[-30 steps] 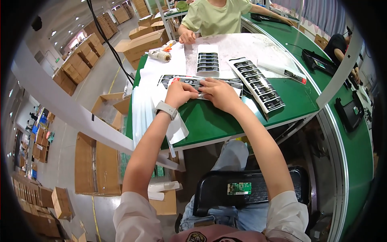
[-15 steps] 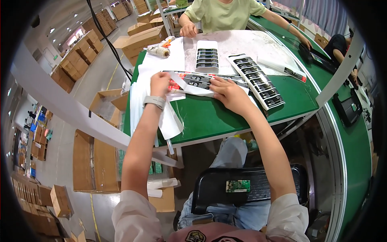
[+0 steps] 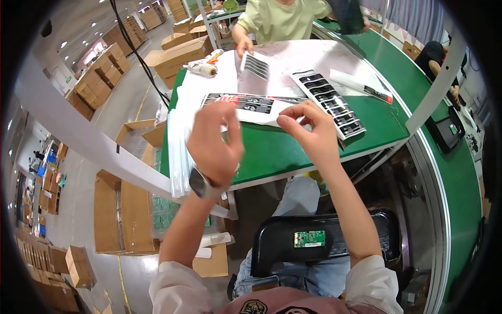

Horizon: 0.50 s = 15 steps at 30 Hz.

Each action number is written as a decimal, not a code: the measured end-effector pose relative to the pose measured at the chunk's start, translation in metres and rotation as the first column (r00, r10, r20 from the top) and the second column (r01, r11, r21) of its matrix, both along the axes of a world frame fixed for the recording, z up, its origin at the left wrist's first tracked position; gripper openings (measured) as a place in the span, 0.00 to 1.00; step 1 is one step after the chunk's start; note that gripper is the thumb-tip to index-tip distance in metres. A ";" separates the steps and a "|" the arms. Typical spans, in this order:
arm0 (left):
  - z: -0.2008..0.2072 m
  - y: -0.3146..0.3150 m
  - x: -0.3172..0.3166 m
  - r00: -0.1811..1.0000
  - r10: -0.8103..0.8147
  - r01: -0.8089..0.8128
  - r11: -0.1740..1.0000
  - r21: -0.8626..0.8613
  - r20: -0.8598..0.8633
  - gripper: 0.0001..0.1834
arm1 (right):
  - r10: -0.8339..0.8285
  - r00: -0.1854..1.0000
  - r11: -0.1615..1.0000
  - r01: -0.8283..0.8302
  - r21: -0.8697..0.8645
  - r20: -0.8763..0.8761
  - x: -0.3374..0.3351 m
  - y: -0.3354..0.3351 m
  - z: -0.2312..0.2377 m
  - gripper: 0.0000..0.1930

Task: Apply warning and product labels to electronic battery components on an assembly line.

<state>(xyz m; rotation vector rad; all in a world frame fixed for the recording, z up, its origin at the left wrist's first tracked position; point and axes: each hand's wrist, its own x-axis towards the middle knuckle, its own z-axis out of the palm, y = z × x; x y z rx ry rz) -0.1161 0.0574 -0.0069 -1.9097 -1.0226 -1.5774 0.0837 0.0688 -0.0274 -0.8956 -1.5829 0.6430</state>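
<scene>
A sheet of black labels with red parts (image 3: 251,103) lies on its white backing along the near part of the green table (image 3: 272,152). My left hand (image 3: 215,146), wearing a watch, is raised in front of the sheet's left end. Its fingers are bent and smeared by motion, so any hold is unclear. Above the table's near edge, my right hand (image 3: 316,131) has its thumb and fingers curled together; what they hold, if anything, is too small to make out. Beside it on the right lies a longer sheet of black labels (image 3: 329,102).
Across the table, a person in a light green top (image 3: 282,23) holds a smaller label sheet (image 3: 255,67) and a dark panel (image 3: 348,15). A roll (image 3: 203,69) lies at the far left. A black tray (image 3: 272,243) with a green circuit board (image 3: 309,239) rests on my lap.
Both my hands have come off the label sheet; the left moved nearer me, and the white strip it was peeling is off the sheet. The other person lifted the smaller label sheet and a dark panel.
</scene>
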 end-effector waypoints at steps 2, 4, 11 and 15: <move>-0.009 -0.021 0.018 0.973 -0.005 0.047 0.983 0.178 -0.231 0.14 | 0.062 0.976 0.972 -0.106 -0.208 -0.209 -0.006 -0.035 0.008 0.08; -0.017 -0.034 0.033 0.960 -0.015 0.090 0.962 0.259 -0.281 0.12 | 0.078 0.943 0.949 -0.170 -0.267 -0.322 -0.008 -0.061 0.013 0.09; -0.025 -0.057 0.054 0.905 -0.035 0.161 0.950 0.267 -0.423 0.09 | -0.056 0.867 0.937 -0.126 -0.327 -0.495 0.005 -0.101 0.008 0.09; -0.034 -0.067 0.062 0.863 -0.139 0.235 0.961 0.143 -0.487 0.11 | -0.115 0.884 0.948 -0.039 -0.316 -0.453 0.015 -0.107 -0.004 0.05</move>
